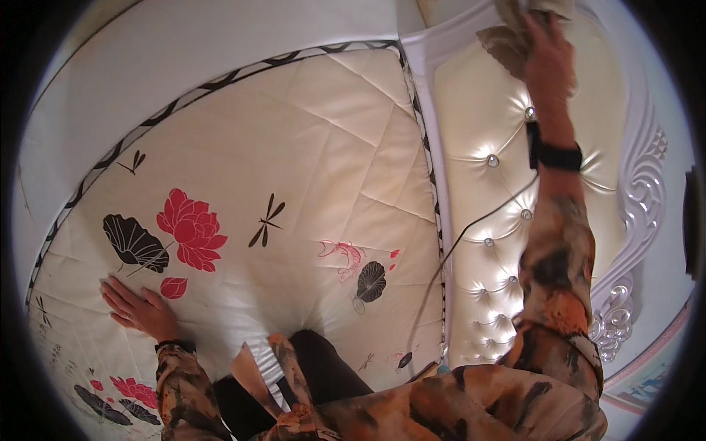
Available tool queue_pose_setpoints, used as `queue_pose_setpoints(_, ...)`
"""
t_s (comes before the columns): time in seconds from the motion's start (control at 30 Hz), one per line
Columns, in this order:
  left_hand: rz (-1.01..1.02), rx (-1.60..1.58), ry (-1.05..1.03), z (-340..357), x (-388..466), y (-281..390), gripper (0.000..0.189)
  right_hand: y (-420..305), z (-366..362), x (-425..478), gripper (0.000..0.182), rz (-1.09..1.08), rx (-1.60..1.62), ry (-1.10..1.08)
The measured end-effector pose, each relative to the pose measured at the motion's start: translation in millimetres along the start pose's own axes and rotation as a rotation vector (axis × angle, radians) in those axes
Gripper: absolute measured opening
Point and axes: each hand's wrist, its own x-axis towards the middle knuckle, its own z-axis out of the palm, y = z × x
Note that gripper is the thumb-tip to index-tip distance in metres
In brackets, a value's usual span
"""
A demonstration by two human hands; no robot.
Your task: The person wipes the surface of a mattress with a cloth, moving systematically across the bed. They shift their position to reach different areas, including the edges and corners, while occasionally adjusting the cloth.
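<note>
My left hand [140, 310] rests palm down on a cream quilted mattress [309, 160] printed with red lotus flowers, dark leaves and dragonflies. Its thumb stands away from the fingers, just below a dark lotus leaf print [135, 242]. At the top right, my right hand [551, 63] is stretched out over a tufted cream headboard [474, 116], gripping a brown cloth [504, 47]. Part of the cloth hangs loose to the left of the hand, and the rest runs out at the picture's upper edge. Crystal-like buttons [492, 160] dot the padding.
A glossy carved frame [642, 187] borders the headboard. From a black wrist strap [560, 156] on my right arm, a thin cable [469, 226] trails across headboard and mattress. My knee [320, 358] presses into the mattress. A pale wall [248, 33] runs along the far side.
</note>
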Motion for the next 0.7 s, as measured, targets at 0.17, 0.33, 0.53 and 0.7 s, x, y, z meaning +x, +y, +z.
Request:
queue_pose_setpoints(0.17,-0.006,-0.023,-0.014,12,-5,-13,0.058,-105,68,-83,0.031,-0.109,0.08,-0.193)
queue_pose_setpoints(0.33,-0.017,-0.052,-0.024,18,-6,-9,0.061,-151,62,-204,0.036,-0.1,-0.193,-0.588)
queue_pose_setpoints(0.53,-0.02,-0.049,-0.007,14,-5,-11,0.06,-140,-48,-368,0.035,-0.034,-0.112,-1.034)
queue_pose_setpoints(0.7,-0.04,-0.007,-0.032,13,-8,-18,0.06,-121,-75,-336,0.05,0.413,0.479,-1.248)
